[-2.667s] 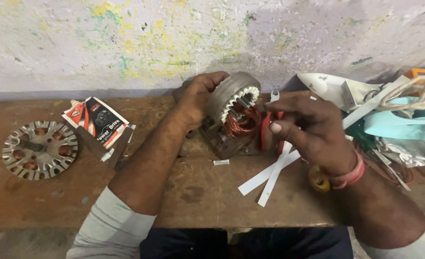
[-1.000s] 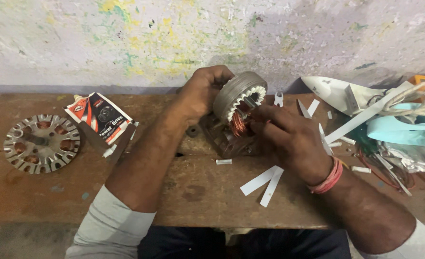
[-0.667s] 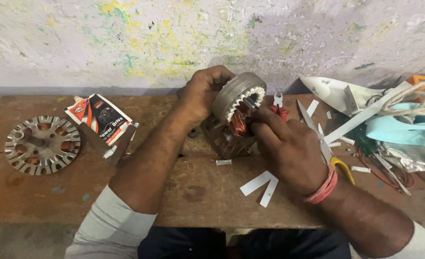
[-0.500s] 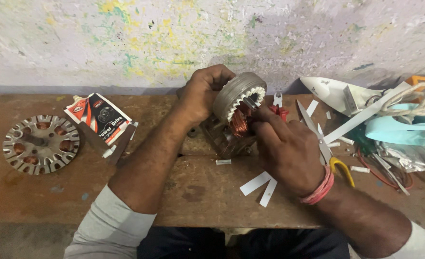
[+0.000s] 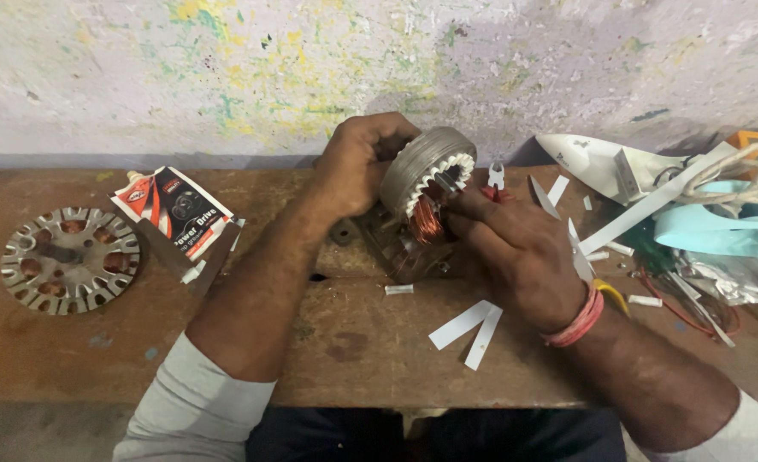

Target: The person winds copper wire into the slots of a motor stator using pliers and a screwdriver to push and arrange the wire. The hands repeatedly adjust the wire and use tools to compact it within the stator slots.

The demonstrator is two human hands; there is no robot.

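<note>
Copper windings glow inside the stator (image 5: 426, 184), a ribbed grey metal ring with white slot liners, which is held tilted on edge above the middle of the wooden bench (image 5: 353, 342), close to the wall. The left hand (image 5: 357, 167) is closed around the stator's far side, fingers wrapped over the rim. The right hand (image 5: 516, 252) is curled at the open face, fingertips pinched on something small at the slot teeth; what it pinches is too small to tell. This hand covers the lower right part of the ring and the dark block beneath it.

Just in front of the stator lies a small white scrap (image 5: 398, 289), and nearer the bench edge two white paper strips (image 5: 468, 325) lie crossed at one end. Behind the right hand small pliers (image 5: 496, 177) rest on the bench. Farther right, more white strips (image 5: 644, 210) lean across a heap of pale blue tape, cord and wires (image 5: 721, 231), well apart from the stator. To the left, a red, black and white packet (image 5: 174, 214) lies beside the left forearm, and beyond it a flat round slotted metal plate (image 5: 69, 259) sits near the bench's left end.
</note>
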